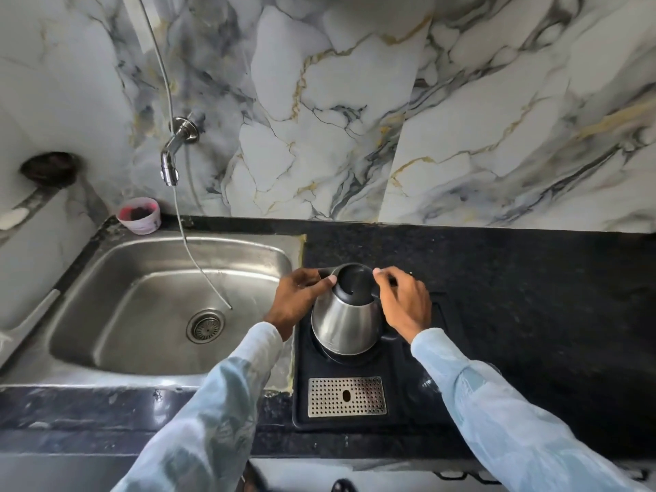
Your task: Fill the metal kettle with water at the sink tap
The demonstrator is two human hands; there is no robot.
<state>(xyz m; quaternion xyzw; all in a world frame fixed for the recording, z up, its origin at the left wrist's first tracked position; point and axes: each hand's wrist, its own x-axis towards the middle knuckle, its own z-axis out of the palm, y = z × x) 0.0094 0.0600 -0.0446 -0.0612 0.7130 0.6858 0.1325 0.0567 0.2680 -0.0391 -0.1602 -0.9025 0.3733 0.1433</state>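
Note:
The metal kettle (342, 324) with a black lid (355, 284) stands upright on its round base in a black tray (419, 385) on the dark counter. My left hand (296, 301) touches the kettle's left upper side, thumb on the lid's edge near the spout. My right hand (404, 301) rests at the right of the lid, over the handle side, fingertips on the rim. The steel sink (106, 314) lies to the left. Its chrome tap (174, 150) juts from the marble wall above the basin; no water flows.
A thin hose (198, 264) hangs from the wall into the basin near the drain (206, 326). A pink-rimmed cup (140, 214) stands at the sink's back left corner. A perforated metal grate (347, 397) sits in the tray's front. Dark counter (532, 296) extends right.

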